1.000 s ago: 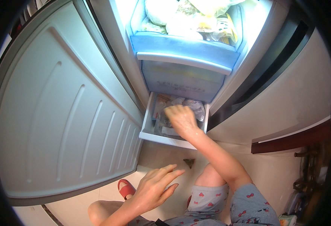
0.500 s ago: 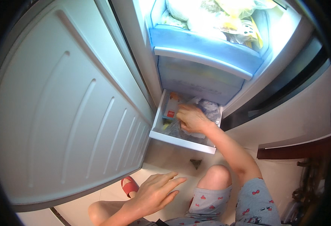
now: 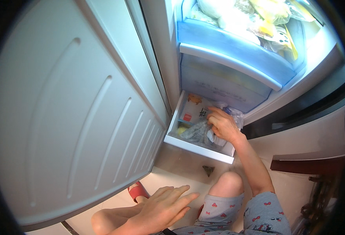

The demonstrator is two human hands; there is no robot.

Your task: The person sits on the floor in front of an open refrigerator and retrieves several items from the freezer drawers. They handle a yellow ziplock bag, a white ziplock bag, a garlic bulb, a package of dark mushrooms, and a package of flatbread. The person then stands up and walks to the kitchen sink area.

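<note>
Your right hand (image 3: 224,127) digs in the freezer drawer (image 3: 198,147).
Its fingers curl on a grey bag (image 3: 196,132) lying inside the open drawer, beside a box (image 3: 194,111); your left hand (image 3: 162,207) hovers empty, fingers spread, over your knee.

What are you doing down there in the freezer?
A person is crouched at an open freezer. Their right hand is down in the pulled-out bottom drawer, fingers on a clear plastic bag beside a flat printed packet. Their left hand hangs open and empty above their knees. The white door stands wide open.
</note>
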